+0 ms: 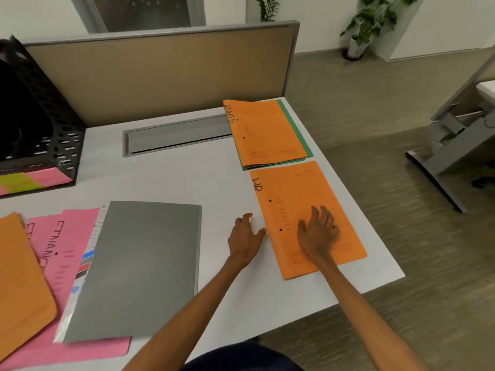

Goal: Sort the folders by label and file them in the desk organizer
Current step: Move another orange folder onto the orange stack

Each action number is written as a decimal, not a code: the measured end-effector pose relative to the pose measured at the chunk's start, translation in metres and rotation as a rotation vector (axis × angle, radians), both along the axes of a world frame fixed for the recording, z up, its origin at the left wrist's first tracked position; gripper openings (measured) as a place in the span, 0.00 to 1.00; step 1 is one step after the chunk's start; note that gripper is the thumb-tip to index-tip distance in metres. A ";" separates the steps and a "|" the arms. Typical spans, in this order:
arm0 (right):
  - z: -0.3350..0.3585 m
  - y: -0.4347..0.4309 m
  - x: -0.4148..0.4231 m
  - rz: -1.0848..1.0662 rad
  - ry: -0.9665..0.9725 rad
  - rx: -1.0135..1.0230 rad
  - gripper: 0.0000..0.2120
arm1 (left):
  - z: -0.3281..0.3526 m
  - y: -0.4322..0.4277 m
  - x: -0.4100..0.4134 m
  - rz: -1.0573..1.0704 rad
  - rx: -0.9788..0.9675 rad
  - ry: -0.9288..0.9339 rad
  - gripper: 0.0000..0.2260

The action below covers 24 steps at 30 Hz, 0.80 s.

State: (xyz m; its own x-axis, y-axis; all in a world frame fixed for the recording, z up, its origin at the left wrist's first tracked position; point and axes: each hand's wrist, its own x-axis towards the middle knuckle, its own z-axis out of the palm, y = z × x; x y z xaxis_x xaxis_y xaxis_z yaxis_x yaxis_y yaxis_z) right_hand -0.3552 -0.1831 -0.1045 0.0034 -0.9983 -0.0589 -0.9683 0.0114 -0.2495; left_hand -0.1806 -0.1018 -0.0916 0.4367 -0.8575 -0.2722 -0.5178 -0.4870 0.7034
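Note:
An orange folder marked HR (297, 191) lies flat near the desk's right edge. My right hand (317, 231) rests on it with fingers spread. My left hand (245, 234) lies open on the desk, its thumb touching the folder's left edge. Behind it an orange ADMIN folder (265, 129) tops a small stack with a green folder (294, 124) underneath. At the left, pink FINANCE folders (64, 236), a grey folder (139, 266) and another orange folder (18, 277) overlap. The black mesh desk organizer (45, 121) stands at the far left.
A grey cable tray lid (176, 137) is set into the white desk (171, 180) in front of a tan partition (160, 76). Pink and yellow sheets (32, 180) lie in the organizer's base. Another desk's leg frame (452, 145) and potted plants (369, 22) stand to the right.

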 end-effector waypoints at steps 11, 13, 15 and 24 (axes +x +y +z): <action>0.025 0.076 0.186 0.349 -0.321 -0.019 0.18 | 0.029 0.095 0.142 0.345 -0.191 -0.013 0.16; 0.031 0.096 0.219 0.421 -0.378 0.013 0.18 | 0.033 0.118 0.167 0.392 -0.250 -0.016 0.15; 0.036 0.117 0.251 0.511 -0.386 0.041 0.18 | 0.036 0.142 0.189 0.443 -0.295 -0.036 0.14; 0.056 0.210 0.374 0.765 -0.448 0.053 0.17 | 0.044 0.258 0.289 0.681 -0.296 -0.246 0.13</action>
State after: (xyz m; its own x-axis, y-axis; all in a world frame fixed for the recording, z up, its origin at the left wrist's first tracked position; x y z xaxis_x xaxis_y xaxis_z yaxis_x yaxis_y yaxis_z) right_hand 0.0189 0.0272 -0.0482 0.7022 -0.7093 0.0618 -0.5272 -0.5763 -0.6245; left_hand 0.1084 0.1558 -0.0478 0.9107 -0.4010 0.0993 -0.3306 -0.5634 0.7572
